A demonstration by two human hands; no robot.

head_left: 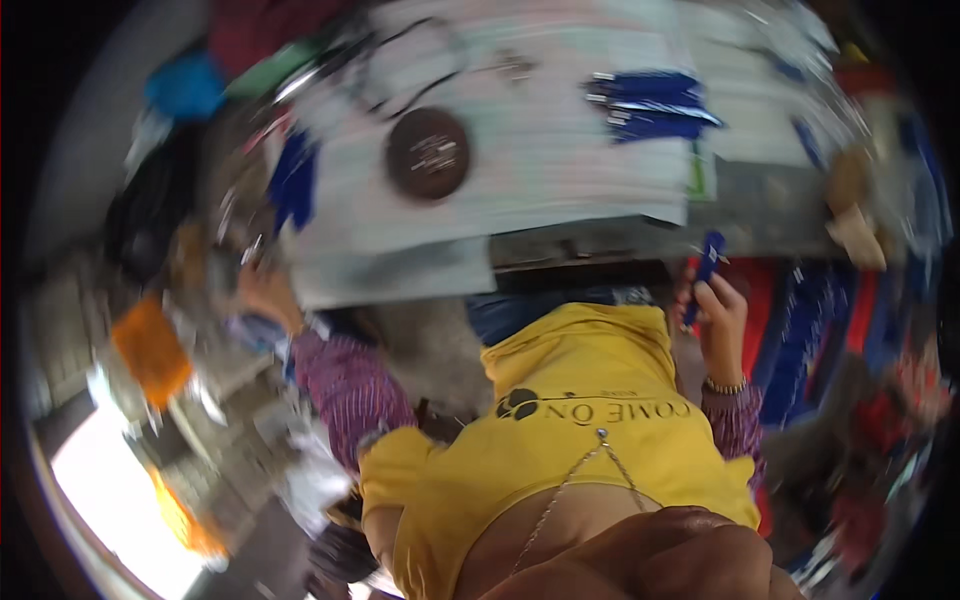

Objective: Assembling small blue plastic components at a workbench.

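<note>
My right hand point(718, 303) is closed round a slim blue piece point(710, 258) with a pale mark on it, just off the table's front edge at the right. What kind of thing it is, I cannot tell. At the table's left edge is my left hand point(268, 293), smeared by motion, its fingers next to a small shiny bit point(255, 247); whether it grips that is unclear. A stack of similar blue pieces point(655, 105) with light metal-looking ends lies on the table at the right. More blue pieces point(294, 178) lie in a bundle at the left.
A paper-covered table point(550, 170) spans the front. On it are a dark brown round disc point(428, 153), a looped black cable point(465, 55) and a few small metal bits point(514, 65). Red and blue striped cloth point(800, 330) is at the right, with clear plastic bags point(815, 60) behind.
</note>
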